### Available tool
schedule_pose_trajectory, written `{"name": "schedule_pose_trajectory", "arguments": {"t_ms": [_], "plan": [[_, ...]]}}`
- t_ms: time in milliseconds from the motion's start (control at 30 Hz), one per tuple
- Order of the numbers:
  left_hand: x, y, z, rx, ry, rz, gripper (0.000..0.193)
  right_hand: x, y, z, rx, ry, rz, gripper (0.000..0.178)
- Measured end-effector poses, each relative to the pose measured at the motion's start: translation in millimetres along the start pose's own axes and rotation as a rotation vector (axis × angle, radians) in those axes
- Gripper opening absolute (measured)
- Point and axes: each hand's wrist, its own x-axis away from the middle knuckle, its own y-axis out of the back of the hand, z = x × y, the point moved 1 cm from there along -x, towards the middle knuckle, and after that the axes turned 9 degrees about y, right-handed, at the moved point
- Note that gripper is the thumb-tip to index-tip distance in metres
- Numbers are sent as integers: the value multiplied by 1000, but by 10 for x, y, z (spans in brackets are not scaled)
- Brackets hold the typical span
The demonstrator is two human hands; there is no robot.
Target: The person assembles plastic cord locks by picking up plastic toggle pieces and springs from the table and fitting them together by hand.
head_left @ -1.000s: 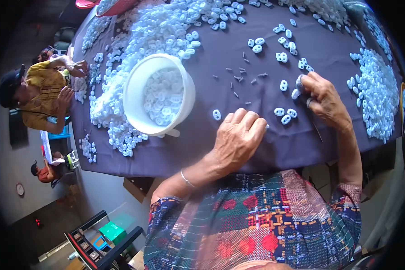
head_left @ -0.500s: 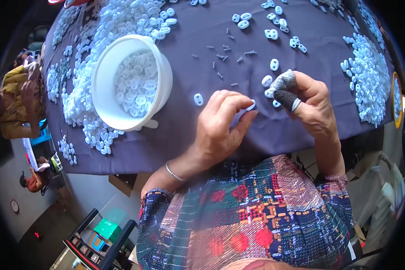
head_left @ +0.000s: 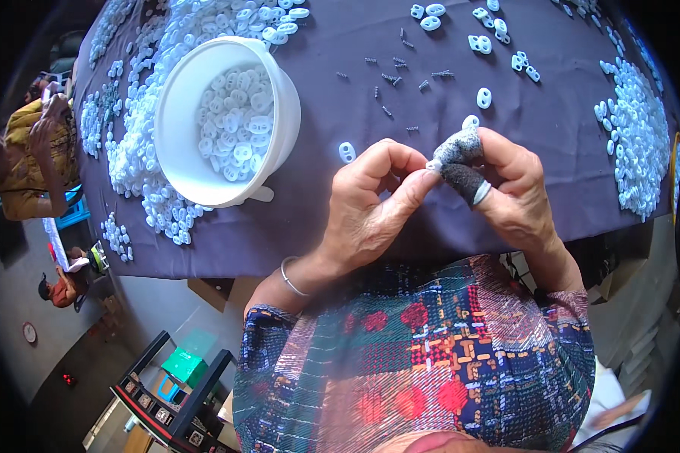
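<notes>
My left hand (head_left: 370,208) and my right hand (head_left: 517,189) meet above the near part of the table. Between the left thumb and index finger, a small white plastic piece (head_left: 433,164) is pinched and touches the right fingertips; most of it is hidden. Grey and black covers wrap the right thumb and index finger, which are also closed on it. Just beyond them sits a white oval piece (head_left: 471,121). Another two-holed oval piece (head_left: 484,97) lies farther off, and one more (head_left: 347,152) is left of my left hand. Several tiny metal springs (head_left: 389,77) lie scattered beyond my hands.
A white plastic tub (head_left: 285,113) partly filled with white pieces stands at the left, beside a large heap of them (head_left: 132,151). Another heap (head_left: 636,136) lies at the right. Dark cloth (head_left: 321,113) covers the table. A person in yellow (head_left: 34,143) sits at far left.
My left hand has moved right and brought its white piece against the right fingertips. The hands were apart before. The whole view has shifted slightly.
</notes>
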Motion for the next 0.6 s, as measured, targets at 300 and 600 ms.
{"name": "schedule_pose_trajectory", "arguments": {"t_ms": [300,600], "plan": [[-29,105,11,242,251,177,12,-54,38,35,402,419,72,37],[-42,91,-21,379,476,466,23,-112,101,-44,404,625,176,26]]}}
